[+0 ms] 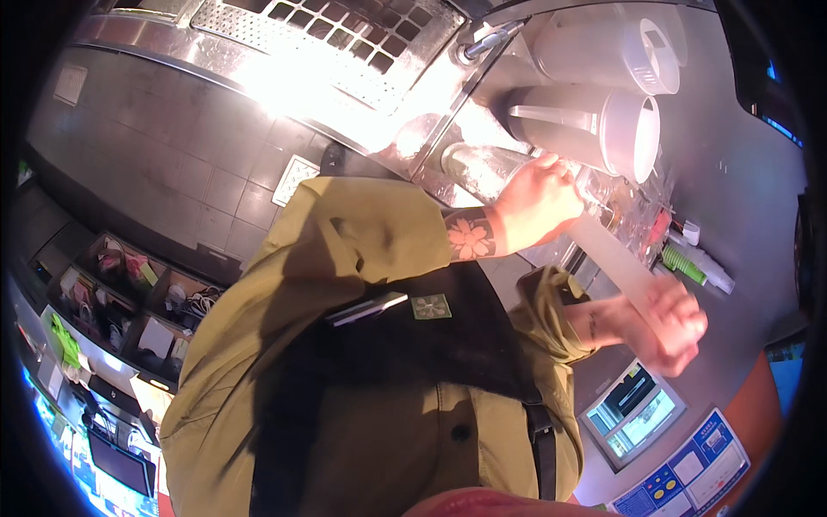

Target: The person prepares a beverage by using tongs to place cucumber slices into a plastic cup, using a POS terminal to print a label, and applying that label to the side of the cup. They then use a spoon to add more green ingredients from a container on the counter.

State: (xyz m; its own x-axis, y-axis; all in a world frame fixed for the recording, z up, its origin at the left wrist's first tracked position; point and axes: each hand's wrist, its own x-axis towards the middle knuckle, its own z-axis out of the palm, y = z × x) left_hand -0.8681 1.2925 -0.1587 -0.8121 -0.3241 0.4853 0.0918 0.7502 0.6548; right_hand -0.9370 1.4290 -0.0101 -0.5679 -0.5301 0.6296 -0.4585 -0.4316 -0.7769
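Note:
A pale, translucent long strip (610, 255) runs between my two hands; what it is cannot be told. My left hand (541, 200), below a tattooed wrist, is closed around its upper end. Blurred by motion, my right hand (675, 326) grips the lower end, and its fingers wrap over the strip. A clear container (481, 169) lies just behind my left hand, partly hidden by it. Two translucent plastic pitchers stand beyond, the nearer pitcher (559, 126) close to my left fingers and the farther pitcher (585, 52) above it.
Stacked plastic cups (701, 266) lie on the steel counter (723, 194) at right, near clear plastic items. A metal tap (491, 42) stands beside a perforated steel drain tray (284, 55). Divided boxes (155, 291) with small goods are at left. A framed panel (633, 413) sits at lower right.

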